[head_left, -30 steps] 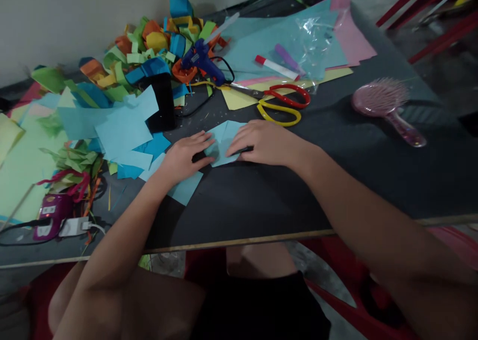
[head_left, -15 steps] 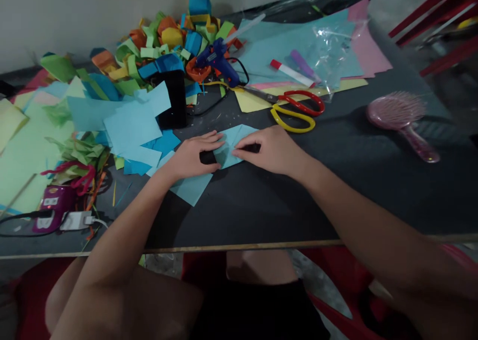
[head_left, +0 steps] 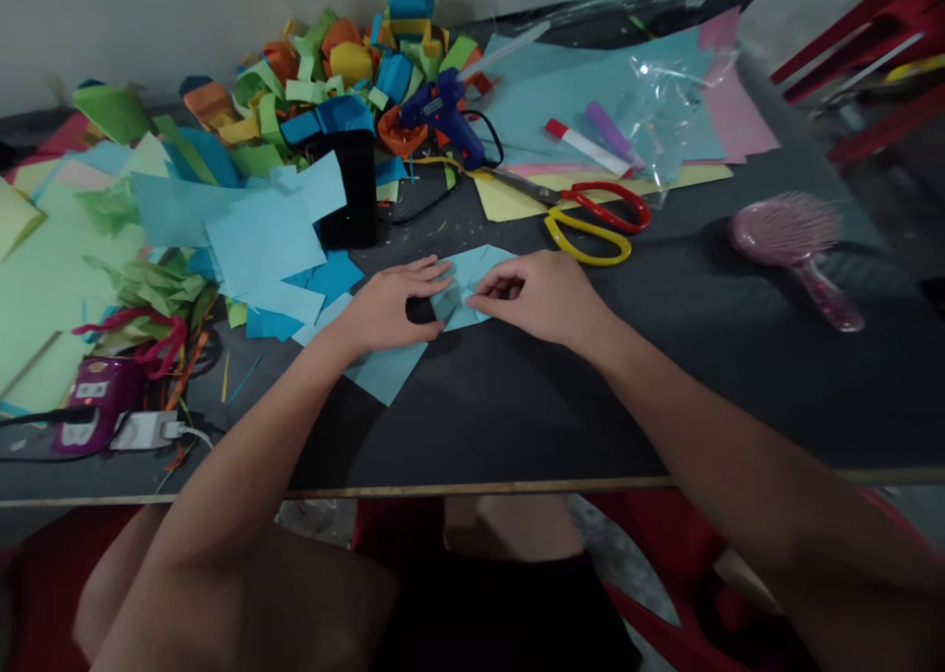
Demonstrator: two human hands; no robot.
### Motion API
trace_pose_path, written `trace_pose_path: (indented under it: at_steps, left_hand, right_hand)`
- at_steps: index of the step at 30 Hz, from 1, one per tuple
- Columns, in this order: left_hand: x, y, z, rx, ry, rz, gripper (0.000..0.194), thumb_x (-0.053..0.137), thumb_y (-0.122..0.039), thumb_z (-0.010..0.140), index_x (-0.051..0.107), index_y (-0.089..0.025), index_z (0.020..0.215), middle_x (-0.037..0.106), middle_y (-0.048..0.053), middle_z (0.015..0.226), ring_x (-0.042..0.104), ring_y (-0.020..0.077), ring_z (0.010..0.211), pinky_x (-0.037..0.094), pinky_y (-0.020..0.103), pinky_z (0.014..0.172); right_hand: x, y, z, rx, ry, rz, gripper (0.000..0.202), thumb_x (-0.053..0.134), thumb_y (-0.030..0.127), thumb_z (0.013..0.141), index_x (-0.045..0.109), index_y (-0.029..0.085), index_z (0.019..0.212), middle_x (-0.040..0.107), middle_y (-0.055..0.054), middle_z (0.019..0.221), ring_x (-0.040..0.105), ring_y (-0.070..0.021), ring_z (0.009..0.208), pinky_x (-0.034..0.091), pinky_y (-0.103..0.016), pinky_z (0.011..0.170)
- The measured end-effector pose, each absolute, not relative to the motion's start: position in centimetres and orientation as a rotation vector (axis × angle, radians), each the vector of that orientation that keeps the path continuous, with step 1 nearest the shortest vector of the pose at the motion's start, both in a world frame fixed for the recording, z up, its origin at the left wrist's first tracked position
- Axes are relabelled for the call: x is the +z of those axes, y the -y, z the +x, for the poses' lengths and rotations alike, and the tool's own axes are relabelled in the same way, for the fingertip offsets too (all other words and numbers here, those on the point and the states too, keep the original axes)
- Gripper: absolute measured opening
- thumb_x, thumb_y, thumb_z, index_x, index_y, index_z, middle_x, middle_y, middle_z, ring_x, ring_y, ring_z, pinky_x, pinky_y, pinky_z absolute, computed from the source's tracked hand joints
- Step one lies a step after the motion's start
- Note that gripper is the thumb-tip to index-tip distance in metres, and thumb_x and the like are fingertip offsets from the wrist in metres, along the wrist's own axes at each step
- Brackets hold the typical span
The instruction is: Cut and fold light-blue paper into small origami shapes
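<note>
A folded light blue paper (head_left: pixel 459 276) with crease lines lies on the dark table between my hands. My left hand (head_left: pixel 395 305) rests on its left side, fingers stretched out and thumb apart, holding it down. At the right side, my right hand (head_left: pixel 542 296) is closed in a pinch on the paper, thumb and fingertips together; the hand hides part of that edge. Beneath my left wrist lies another light blue paper square (head_left: pixel 389 372), partly covered. More light blue sheets (head_left: pixel 258 244) are piled left of my left hand.
Beyond my hands lie scissors (head_left: pixel 598 234), a blue glue gun (head_left: pixel 443 116), markers (head_left: pixel 589 148) and a black box-like object (head_left: pixel 352 195). Folded colored paper pieces (head_left: pixel 344 67) are heaped at the back. A pink hairbrush (head_left: pixel 787 234) is on the right, a purple power adapter (head_left: pixel 95 406) on the left.
The view has shifted slightly. Both hands stay on the folded paper, and the fingers of my right hand have moved a little at its surface.
</note>
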State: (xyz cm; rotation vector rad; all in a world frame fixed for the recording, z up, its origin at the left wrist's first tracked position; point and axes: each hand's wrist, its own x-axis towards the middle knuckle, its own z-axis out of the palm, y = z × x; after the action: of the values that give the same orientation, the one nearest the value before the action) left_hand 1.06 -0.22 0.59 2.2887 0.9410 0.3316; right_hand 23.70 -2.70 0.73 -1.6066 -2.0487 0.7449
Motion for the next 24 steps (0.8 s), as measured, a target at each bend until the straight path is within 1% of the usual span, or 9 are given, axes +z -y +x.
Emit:
trace_pose_path:
  at_steps: [2, 4, 6, 9, 14, 24]
  left_hand:
    - [0.45, 0.28, 1.08, 0.343, -0.947, 2.280, 0.047, 0.056, -0.040, 0.089, 0.062, -0.023, 0.133, 0.048, 0.002, 0.150, 0.039, 0.0286, 0.144, 0.039, 0.049, 0.118]
    - [0.26, 0.30, 1.14, 0.358, -0.959, 2.271, 0.045, 0.055, -0.043, 0.092, 0.063, -0.024, 0.131, 0.049, 0.002, 0.149, 0.039, 0.0277, 0.144, 0.039, 0.050, 0.118]
    - [0.04, 0.27, 1.24, 0.353, -0.963, 2.279, 0.046, 0.058, -0.047, 0.091, 0.063, -0.024, 0.131, 0.049, 0.003, 0.149, 0.038, 0.0280, 0.144, 0.038, 0.050, 0.118]
    - [-0.21, 0.16, 1.36, 0.325, -0.965, 2.305, 0.047, 0.062, -0.044, 0.090, 0.062, -0.023, 0.132, 0.048, 0.003, 0.150, 0.037, 0.0279, 0.145, 0.037, 0.050, 0.119]
    - [-0.30, 0.10, 1.40, 0.307, -0.973, 2.315, 0.051, 0.069, -0.042, 0.085, 0.061, -0.027, 0.133, 0.047, 0.001, 0.151, 0.037, 0.0292, 0.145, 0.035, 0.052, 0.119]
    - [0.25, 0.19, 1.28, 0.302, -0.968, 2.333, 0.051, 0.067, -0.044, 0.085, 0.062, -0.025, 0.132, 0.047, 0.003, 0.151, 0.038, 0.0307, 0.144, 0.036, 0.053, 0.119]
  right_hand:
    - [0.76, 2.72, 23.64, 0.735, 2.043, -1.615, 0.016, 0.073, 0.035, 0.073, 0.075, 0.020, 0.069, 0.069, -0.003, 0.062, 0.062, -0.0154, 0.058, 0.043, -0.028, 0.057]
    - [0.82, 2.71, 23.59, 0.725, 2.039, -1.627, 0.015, 0.073, 0.034, 0.073, 0.075, 0.020, 0.069, 0.069, -0.003, 0.062, 0.062, -0.0152, 0.058, 0.043, -0.028, 0.057]
    - [0.84, 2.64, 23.59, 0.730, 2.036, -1.630, 0.014, 0.074, 0.034, 0.072, 0.076, 0.020, 0.070, 0.069, -0.003, 0.062, 0.061, -0.0149, 0.057, 0.043, -0.028, 0.057]
    - [0.78, 2.49, 23.67, 0.750, 2.033, -1.624, 0.016, 0.074, 0.035, 0.071, 0.076, 0.020, 0.070, 0.069, -0.003, 0.062, 0.060, -0.0145, 0.056, 0.042, -0.028, 0.057]
    - [0.61, 2.42, 23.80, 0.761, 2.028, -1.600, 0.015, 0.074, 0.035, 0.070, 0.075, 0.020, 0.068, 0.069, -0.003, 0.061, 0.059, -0.0144, 0.055, 0.042, -0.028, 0.056]
    - [0.47, 2.08, 23.64, 0.778, 2.034, -1.653, 0.017, 0.072, 0.035, 0.073, 0.071, 0.019, 0.066, 0.067, -0.002, 0.062, 0.059, -0.0143, 0.058, 0.040, -0.029, 0.058]
